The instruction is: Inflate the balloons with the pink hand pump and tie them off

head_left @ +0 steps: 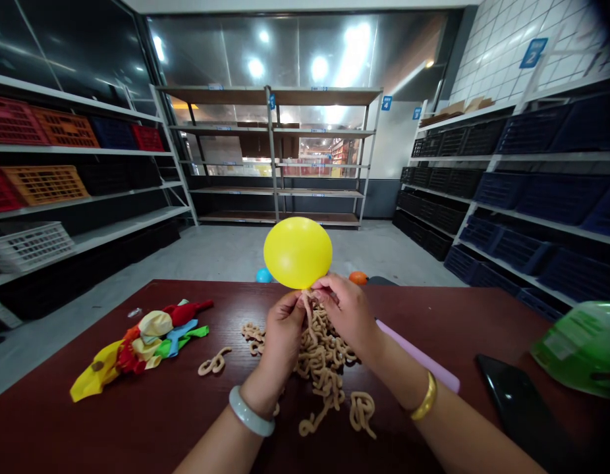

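An inflated yellow balloon [298,253] stands upright above the table, its neck pointing down between my hands. My left hand [284,322] is closed, thumb and fingers pinching at the neck, where a tan cord [308,308] hangs down. Close against it on the right, my right hand [345,309] also pinches at the neck and cord. The fingers partly hide the knot area, so how the cord lies round the neck cannot be made out. Beneath both hands spreads a heap of curly tan cords [321,368], with a loose cord [363,413] lying in front.
Uninflated balloons [157,332] lie in a pile at left on the dark red table [151,428]. A pink tube [423,359], a black phone [512,395] and a green bag [582,345] are at right. Blue [264,275] and orange balloons [358,278] show beyond the far edge.
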